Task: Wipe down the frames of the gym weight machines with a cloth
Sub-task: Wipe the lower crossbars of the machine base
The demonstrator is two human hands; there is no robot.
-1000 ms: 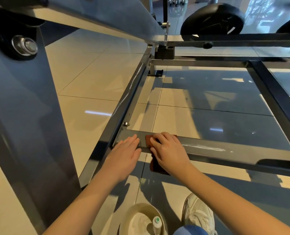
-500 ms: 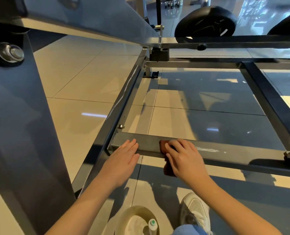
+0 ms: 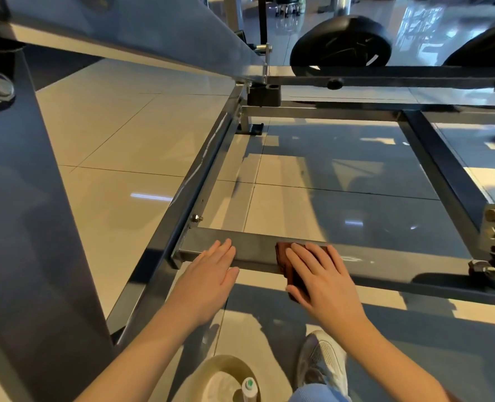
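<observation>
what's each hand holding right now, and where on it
Nothing is gripped. The right hand presses flat on top of the cloth, draped over the bar; the left hand rests flat on the bare bar.

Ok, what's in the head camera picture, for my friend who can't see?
A person's right hand presses a brown cloth flat on a low grey frame bar of a gym machine; the left hand rests flat on the bar beside it. A white shoe shows below.
</observation>
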